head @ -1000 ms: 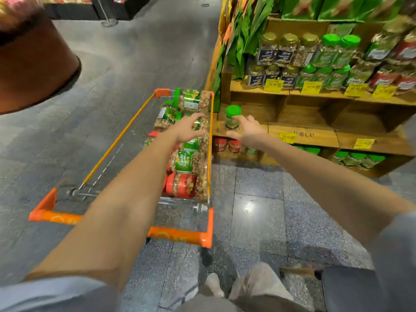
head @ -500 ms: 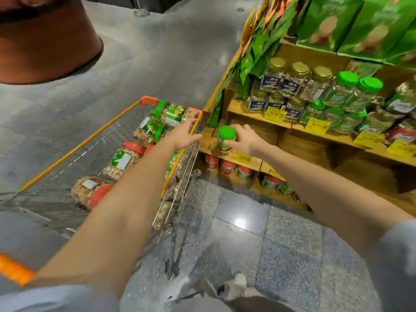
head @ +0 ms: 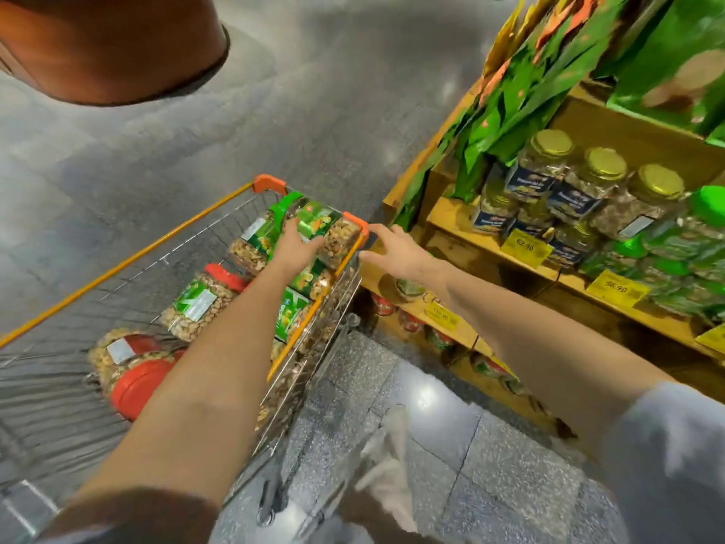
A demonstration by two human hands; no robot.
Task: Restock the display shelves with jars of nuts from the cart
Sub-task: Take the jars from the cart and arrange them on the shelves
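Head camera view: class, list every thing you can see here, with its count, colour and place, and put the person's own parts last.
cart: one, orange-rimmed wire, left
jars in cart: several, red or green lids, lying down
wooden shelves: one unit, right
gold-lidded jars: three on top, more beneath, upper shelf
green-lidded jars: several, blurred, right of those
lone jar: one, partly hidden, middle shelf
red-lidded jars: at least two, bottom shelf
price tags: at least three, yellow, shelf edges
green packets: many, shelf end and top
round stand: one, brown, top left
left hand: grips the far green-lidded jar in the cart
right hand: open, empty, above the shelf edge
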